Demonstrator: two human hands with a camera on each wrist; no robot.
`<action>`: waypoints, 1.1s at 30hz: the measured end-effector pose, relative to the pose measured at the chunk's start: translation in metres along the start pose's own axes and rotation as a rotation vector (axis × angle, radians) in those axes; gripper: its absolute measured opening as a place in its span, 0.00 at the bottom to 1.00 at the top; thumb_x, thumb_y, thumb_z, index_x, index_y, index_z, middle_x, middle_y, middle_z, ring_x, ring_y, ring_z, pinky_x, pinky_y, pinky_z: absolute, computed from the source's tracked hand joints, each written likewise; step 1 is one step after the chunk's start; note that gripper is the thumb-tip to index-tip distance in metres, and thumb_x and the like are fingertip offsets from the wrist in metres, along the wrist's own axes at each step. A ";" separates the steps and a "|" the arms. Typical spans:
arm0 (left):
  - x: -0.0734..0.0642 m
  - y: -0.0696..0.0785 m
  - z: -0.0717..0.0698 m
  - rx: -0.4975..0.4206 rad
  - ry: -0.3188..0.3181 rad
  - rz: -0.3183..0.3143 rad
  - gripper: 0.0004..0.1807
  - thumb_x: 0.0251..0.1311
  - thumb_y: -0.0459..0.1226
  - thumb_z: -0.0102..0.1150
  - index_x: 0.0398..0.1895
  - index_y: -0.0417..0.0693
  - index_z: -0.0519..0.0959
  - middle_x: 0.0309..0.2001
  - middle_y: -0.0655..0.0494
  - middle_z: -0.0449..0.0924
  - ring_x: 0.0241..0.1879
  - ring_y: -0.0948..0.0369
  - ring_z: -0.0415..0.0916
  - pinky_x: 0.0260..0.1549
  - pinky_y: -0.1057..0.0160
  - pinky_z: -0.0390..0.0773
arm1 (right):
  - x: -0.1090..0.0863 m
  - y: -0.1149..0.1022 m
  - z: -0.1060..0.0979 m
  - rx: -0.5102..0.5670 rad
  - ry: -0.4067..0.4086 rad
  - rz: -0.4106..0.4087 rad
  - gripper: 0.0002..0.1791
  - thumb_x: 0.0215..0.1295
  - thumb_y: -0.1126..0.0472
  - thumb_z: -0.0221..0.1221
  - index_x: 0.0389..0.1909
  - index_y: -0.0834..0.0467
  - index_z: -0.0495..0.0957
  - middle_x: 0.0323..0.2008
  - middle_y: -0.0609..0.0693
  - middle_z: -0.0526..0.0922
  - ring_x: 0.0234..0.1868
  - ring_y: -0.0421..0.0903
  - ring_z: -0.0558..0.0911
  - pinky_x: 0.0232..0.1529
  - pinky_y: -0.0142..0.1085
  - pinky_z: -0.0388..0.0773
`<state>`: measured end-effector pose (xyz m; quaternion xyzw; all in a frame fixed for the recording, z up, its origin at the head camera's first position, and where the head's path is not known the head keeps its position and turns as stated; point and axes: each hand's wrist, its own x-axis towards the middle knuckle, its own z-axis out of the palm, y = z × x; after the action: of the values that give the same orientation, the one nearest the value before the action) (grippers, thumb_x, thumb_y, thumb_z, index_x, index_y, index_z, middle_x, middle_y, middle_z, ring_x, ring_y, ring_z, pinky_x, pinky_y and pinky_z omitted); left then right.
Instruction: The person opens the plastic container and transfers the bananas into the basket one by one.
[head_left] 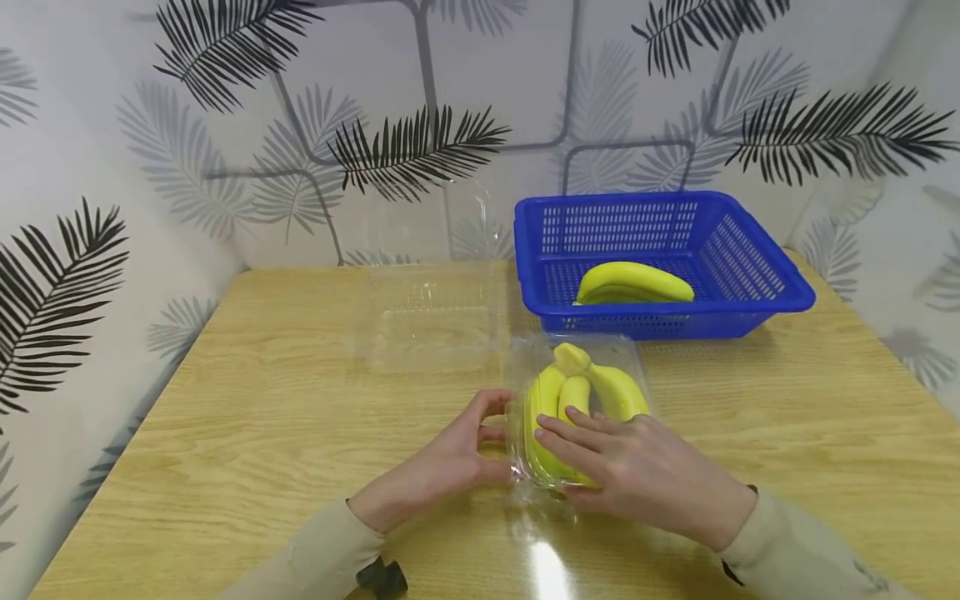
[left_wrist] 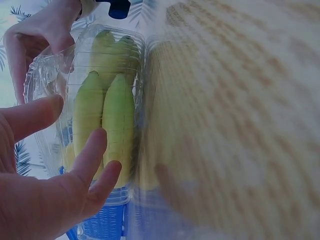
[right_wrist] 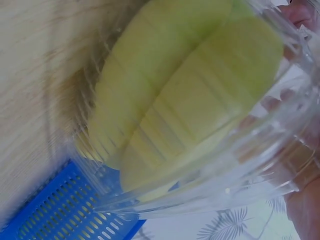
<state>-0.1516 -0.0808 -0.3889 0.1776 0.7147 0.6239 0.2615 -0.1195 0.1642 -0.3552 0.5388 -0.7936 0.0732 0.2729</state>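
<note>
A clear plastic clamshell box (head_left: 645, 367) holds a bunch of yellow bananas (head_left: 618, 390) in front of the blue basket. My right hand (head_left: 637, 467) lies over the top of the box, fingers spread across its lid (left_wrist: 37, 100) above the fruit. At the left side of the box is my left hand (head_left: 457, 454), its fingers apart and their tips right at the plastic wall. In the left wrist view the thumb reaches up near the lid's edge. Through the ribbed side in the right wrist view, the bananas (right_wrist: 190, 100) show large and blurred.
Behind the box stands a blue basket (head_left: 772, 306) with more bananas (head_left: 637, 279) inside. Another clear clamshell box (head_left: 435, 333) sits open at the back left, its lid raised against the leaf-patterned wall covering (head_left: 420, 67). All rest on a wood-grain table (head_left: 262, 417).
</note>
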 end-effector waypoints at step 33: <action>-0.001 -0.001 -0.004 0.008 -0.023 -0.028 0.46 0.53 0.33 0.69 0.74 0.51 0.55 0.73 0.46 0.53 0.64 0.47 0.65 0.57 0.47 0.72 | -0.009 -0.022 -0.058 0.022 0.055 0.540 0.32 0.57 0.49 0.56 0.65 0.54 0.72 0.69 0.47 0.67 0.54 0.47 0.75 0.13 0.23 0.59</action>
<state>-0.1530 -0.0848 -0.3894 0.1760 0.7166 0.6151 0.2778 -0.0766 0.1861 -0.3147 0.3083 -0.9001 0.1663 0.2590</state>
